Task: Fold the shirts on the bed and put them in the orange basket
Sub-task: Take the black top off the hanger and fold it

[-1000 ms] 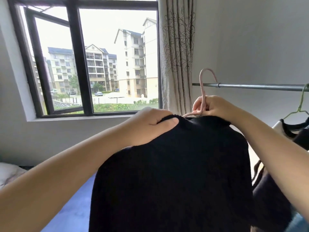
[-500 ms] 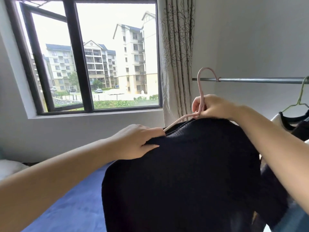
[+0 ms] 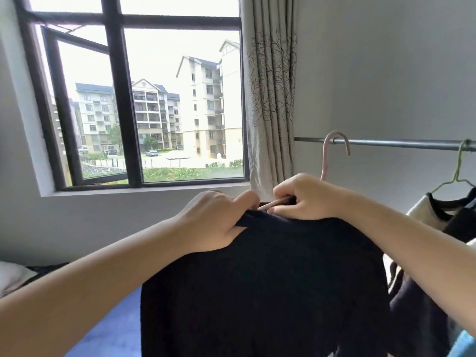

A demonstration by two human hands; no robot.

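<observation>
Black shirt (image 3: 262,287) fills the near centre, hem cut off by the bottom edge. It hangs on a pink hanger (image 3: 326,161) whose hook sits at the rail (image 3: 386,143); can't tell if it rests on it. Hanger shoulders mostly hidden under cloth and hands. Left hand (image 3: 213,222) fingers curled, pinching the collar; right hand (image 3: 306,198) gripping the hanger neck. Two hangers visible: second, green (image 3: 459,166), far right with partly cropped garments. One window (image 3: 144,104), one curtain (image 3: 270,99). Bed (image 3: 108,333) barely shows at lower left.
</observation>
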